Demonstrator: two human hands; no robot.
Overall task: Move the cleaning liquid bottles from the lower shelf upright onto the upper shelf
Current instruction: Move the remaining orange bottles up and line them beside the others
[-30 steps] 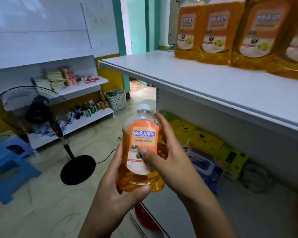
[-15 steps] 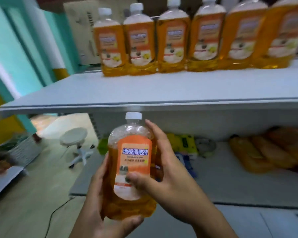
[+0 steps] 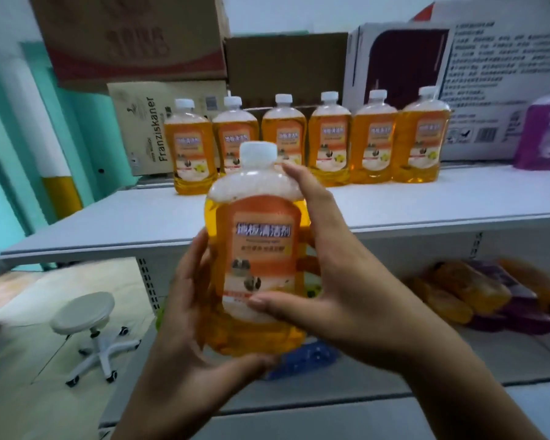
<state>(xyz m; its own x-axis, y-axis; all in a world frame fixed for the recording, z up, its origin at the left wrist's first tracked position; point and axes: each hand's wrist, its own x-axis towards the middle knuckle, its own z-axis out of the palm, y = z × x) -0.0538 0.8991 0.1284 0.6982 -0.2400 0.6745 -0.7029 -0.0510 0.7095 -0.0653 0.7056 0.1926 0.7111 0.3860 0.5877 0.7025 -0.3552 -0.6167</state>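
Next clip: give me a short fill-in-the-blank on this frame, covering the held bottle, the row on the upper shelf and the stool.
1. Both hands, left and right, grip one orange cleaning liquid bottle with a white cap, held ____.
2. The row of matching orange bottles on the white upper shelf numbers ____.
3. At that row's right end stands a ____ bottle.
4. The white round stool stands on the ____.

Missing words: upright; six; purple; floor

White upper shelf [image 3: 426, 204], six orange bottles [image 3: 329, 144] upright in a row, purple bottle [image 3: 543, 134], lower shelf [image 3: 505, 354], orange packets [image 3: 458, 290]
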